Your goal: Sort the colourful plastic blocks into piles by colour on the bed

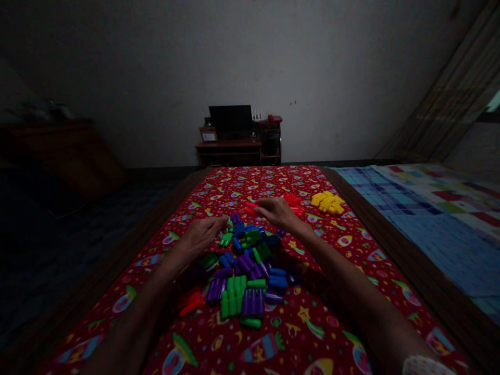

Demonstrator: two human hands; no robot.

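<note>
My right hand (278,212) pinches a red piece (250,208) above the red patterned cloth (219,354). Beside it lies a red pile (294,200), partly behind the hand. At the far left edge of the mixed heap, my left hand (203,234) has its fingers pressed together at a green piece (226,239); whether it grips that piece is too small to tell. The heap holds several green (233,297), purple (253,302) and blue (277,282) pieces. Near my left forearm rest red pieces (191,302).
A yellow pile (328,202) sits at the far right of the cloth. Behind the table stands a desk (228,147) with a monitor (231,121). To the right is a blue and checked spread (414,224); a wooden cabinet (58,156) is at the left.
</note>
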